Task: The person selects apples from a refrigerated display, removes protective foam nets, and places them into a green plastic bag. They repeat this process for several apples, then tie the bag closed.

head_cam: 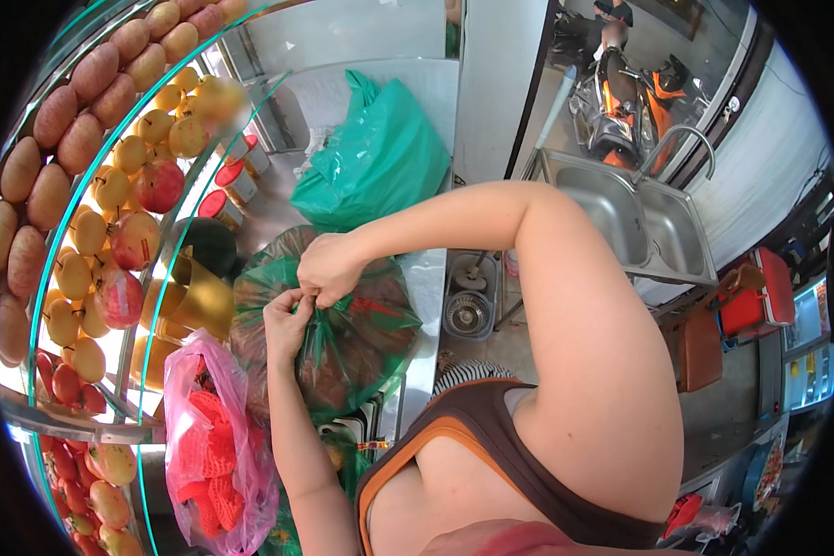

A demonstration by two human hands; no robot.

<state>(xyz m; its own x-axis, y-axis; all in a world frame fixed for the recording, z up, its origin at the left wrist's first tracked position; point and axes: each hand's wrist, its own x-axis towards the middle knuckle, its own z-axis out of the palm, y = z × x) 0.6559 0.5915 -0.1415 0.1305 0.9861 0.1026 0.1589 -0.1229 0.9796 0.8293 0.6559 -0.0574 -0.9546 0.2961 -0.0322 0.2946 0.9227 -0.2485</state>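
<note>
A full green translucent plastic bag (361, 347) stands on the metal counter before me, its dark reddish-brown contents showing through. At its top, my left hand (288, 323) pinches the gathered plastic between thumb and fingers. My right hand (332, 270) grips the same gathered spot, its fingertips against those of my left hand. Whether the plastic there is knotted is hidden by my fingers. Beside my left forearm hangs or stands a pink plastic bag (187, 417) with red mesh netting (212, 459) inside.
Behind the bag sits a teal plastic bag (382, 160), near red-lidded jars (235, 182). Glass shelves at left hold rows of fruit (115, 97). To the right are a double steel sink (598, 215), a plastic basin (471, 295) on the floor and a parked motorbike (618, 104).
</note>
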